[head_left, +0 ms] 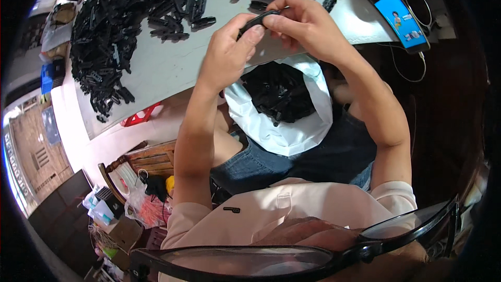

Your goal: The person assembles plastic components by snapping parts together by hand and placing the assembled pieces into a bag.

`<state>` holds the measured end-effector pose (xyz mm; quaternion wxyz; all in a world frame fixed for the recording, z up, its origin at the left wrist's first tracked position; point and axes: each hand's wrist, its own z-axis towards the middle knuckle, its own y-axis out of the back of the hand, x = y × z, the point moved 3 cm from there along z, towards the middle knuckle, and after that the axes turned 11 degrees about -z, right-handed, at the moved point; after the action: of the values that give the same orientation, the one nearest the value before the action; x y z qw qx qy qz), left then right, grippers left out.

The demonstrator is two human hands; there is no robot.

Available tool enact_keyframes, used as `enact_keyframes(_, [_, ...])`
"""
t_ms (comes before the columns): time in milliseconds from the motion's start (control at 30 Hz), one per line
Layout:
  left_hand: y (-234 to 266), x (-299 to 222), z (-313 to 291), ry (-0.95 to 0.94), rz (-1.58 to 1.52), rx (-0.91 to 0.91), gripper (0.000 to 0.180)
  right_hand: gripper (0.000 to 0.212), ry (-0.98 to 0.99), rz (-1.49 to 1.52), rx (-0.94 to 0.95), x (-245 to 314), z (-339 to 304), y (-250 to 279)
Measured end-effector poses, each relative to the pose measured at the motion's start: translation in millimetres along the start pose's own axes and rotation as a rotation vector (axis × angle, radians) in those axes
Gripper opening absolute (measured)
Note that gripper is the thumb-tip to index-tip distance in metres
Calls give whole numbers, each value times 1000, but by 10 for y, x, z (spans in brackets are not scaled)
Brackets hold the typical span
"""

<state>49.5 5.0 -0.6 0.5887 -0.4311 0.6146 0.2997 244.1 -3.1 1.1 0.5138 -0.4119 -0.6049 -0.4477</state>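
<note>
Both hands meet above the near edge of the table, pinching one small, long black plastic part [257, 23]. My left hand [229, 49] grips its left end between thumb and fingers. At its right end, the thumb and fingers of my right hand [308, 25] close on it. Fingers cover much of the part, so its exact kind cannot be made out. Below my hands, a white bag [250, 130] stands open between my legs, with many similar black parts [279, 94] inside. More loose black parts [112, 36] lie heaped on the table beyond and to the left.
The pale table [167, 68] runs across in front of me. A phone [401, 18] with a lit screen and a plugged-in cable [409, 79] lies at its right end. Left of me stand a wooden chair [151, 157], a red stool [141, 116] and bagged goods [148, 206].
</note>
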Motion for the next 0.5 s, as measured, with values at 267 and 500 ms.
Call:
enact_keyframes(267, [239, -104, -62, 6, 223, 123, 29, 26, -64, -7, 265, -89, -3, -74])
enact_keyframes(500, [732, -240, -43, -336, 1032, -474, 25, 24, 238, -772, 158, -117, -37, -180])
